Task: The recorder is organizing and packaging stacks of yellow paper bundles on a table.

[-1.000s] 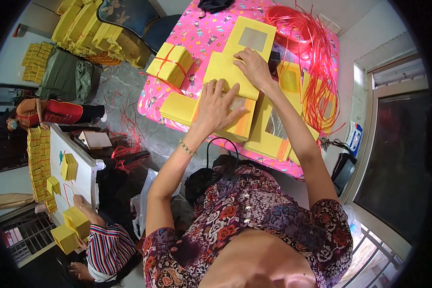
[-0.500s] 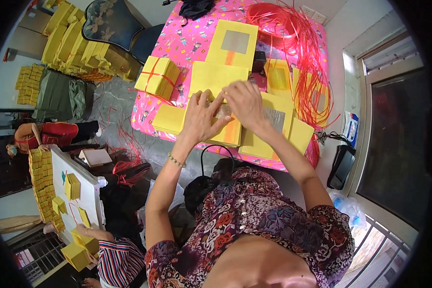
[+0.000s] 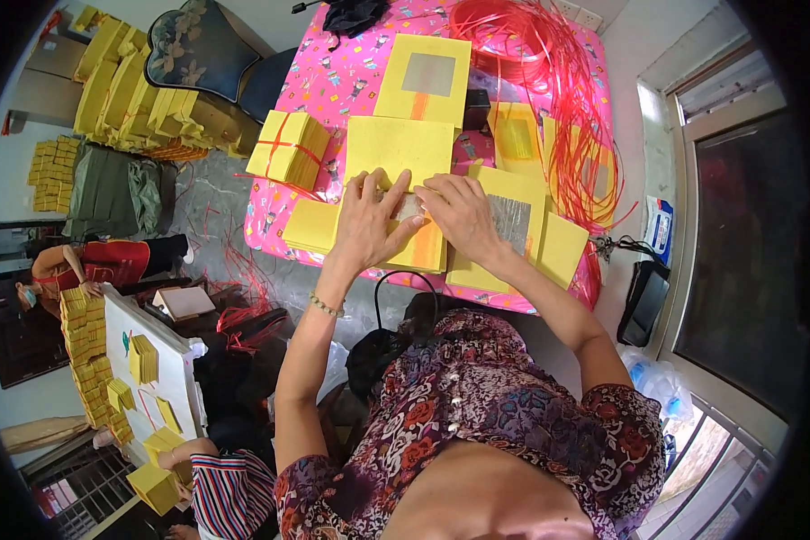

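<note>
My left hand (image 3: 369, 220) lies on a stack of yellow joss paper (image 3: 423, 247), its fingers stretched and the thumb held apart. My right hand (image 3: 463, 211) presses on the same stack from the right, fingers extended over the fold line. Between the hands shows part of a silver square with an orange stripe. A plain yellow sheet (image 3: 399, 148) lies just beyond my fingertips; whether it is joined to the stack I cannot tell. Another yellow stack with a silver patch (image 3: 511, 225) is beside my right wrist, and a plain yellow pile (image 3: 311, 225) borders my left hand.
On the pink patterned table (image 3: 274, 211) lie a bundle tied with red strap (image 3: 285, 148), red plastic straps (image 3: 562, 90) and a small black box (image 3: 477, 110). At left, a person in striped clothing (image 3: 234, 495) handles yellow paper at a white table (image 3: 135, 360); another person (image 3: 108, 265) stands beyond.
My right hand, raised and blurred before, has come down flat with its fingers extended on the paper. My left hand stays nearly in place. The whole view has shifted slightly.
</note>
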Tool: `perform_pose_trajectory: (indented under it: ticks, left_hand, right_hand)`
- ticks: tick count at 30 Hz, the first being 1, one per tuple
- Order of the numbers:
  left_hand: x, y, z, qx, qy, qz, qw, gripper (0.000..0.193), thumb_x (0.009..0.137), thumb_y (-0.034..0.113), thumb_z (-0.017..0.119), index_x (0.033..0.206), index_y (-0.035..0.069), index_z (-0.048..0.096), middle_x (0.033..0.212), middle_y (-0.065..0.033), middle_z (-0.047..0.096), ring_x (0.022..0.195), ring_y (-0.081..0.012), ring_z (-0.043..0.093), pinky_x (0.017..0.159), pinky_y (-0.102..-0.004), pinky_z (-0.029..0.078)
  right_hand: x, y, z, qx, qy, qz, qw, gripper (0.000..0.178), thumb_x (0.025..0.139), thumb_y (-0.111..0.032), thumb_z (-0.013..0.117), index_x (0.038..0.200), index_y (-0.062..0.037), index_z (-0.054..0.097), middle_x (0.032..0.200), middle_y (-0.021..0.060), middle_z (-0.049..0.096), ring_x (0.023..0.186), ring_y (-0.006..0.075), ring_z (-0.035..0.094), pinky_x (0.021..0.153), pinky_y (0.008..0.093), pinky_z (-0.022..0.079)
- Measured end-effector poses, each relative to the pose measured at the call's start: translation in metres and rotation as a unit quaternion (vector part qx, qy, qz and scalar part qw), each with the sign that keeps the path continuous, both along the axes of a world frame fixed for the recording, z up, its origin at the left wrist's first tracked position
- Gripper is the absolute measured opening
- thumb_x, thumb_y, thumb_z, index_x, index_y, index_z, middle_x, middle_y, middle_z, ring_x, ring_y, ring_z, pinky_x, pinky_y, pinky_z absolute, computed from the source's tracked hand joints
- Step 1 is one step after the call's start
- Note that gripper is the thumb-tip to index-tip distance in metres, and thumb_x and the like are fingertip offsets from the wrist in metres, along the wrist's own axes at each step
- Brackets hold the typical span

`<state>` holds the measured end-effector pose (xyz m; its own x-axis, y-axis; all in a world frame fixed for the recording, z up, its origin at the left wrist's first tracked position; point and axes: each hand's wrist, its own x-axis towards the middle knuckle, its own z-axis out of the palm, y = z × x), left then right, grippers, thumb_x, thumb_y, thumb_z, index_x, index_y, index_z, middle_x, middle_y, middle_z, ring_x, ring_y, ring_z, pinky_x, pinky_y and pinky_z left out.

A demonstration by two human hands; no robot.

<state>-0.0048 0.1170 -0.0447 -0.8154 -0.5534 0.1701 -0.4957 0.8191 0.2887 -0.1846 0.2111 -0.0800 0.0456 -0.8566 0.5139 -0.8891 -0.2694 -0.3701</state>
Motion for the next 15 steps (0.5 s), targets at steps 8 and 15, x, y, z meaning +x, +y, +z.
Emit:
perform_pose_trajectory:
  ticks: [8, 15]
  left_hand:
    - [-0.002, -0.002, -0.002, 0.001, 0.011, -0.005, 1.000, 0.069, 0.089, 0.057, 0.058, 0.137, 0.008, 0.053, 0.122, -0.0220, 0.049, 0.112, -0.0422, 0.043, 0.101, -0.0486, 0.037]
    - [0.001, -0.003, -0.008, -0.006, 0.022, 0.003, 1.000, 0.069, 0.089, 0.059, 0.058, 0.137, 0.009, 0.053, 0.121, -0.0219, 0.049, 0.113, -0.0418, 0.043, 0.102, -0.0485, 0.035]
  right_hand:
    - [-0.006, -0.004, -0.001, -0.030, 0.054, 0.024, 0.998, 0.029, 0.083, -0.016, 0.066, 0.109, -0.0038, 0.066, 0.111, 0.0082, 0.063, 0.108, 0.0250, 0.058, 0.092, 0.0417, 0.043]
    - [0.000, 0.002, 0.012, 0.032, 0.053, 0.013, 0.998, 0.029, 0.085, -0.016, 0.065, 0.111, -0.0022, 0.064, 0.110, 0.0090, 0.063, 0.109, 0.0255, 0.058, 0.096, 0.0434, 0.041]
